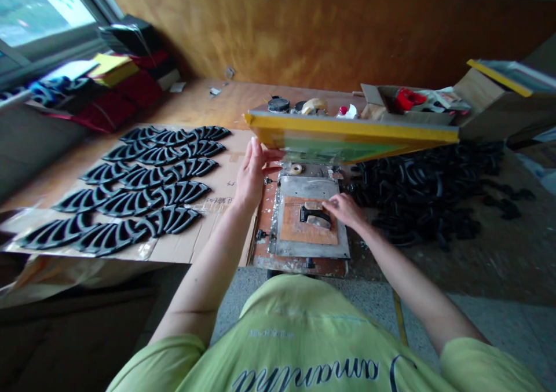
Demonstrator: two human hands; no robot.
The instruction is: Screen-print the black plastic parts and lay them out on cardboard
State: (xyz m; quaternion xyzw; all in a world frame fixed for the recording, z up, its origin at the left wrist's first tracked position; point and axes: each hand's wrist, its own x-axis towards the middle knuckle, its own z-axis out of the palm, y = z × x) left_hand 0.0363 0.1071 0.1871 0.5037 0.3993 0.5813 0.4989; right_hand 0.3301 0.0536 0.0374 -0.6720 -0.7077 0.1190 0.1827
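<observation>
Bracing yellow frame point(347, 130), left hand point(251, 175) fingers open; right hand point(346, 209) pinching black piece point(313, 213); shirt script point(304, 372) unreadable.

Wears a lime-green T-shirt point(304, 328) with short sleeves. Carries dark cursive lettering across the chest, upside down from this view, and a small faint line of print farther down the front. Leaves both forearms bare to the left grip point(249, 172) and right grip point(345, 209).

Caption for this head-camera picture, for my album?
Left hand holds up the yellow-framed screen; right hand touches a black piece beneath.
</observation>
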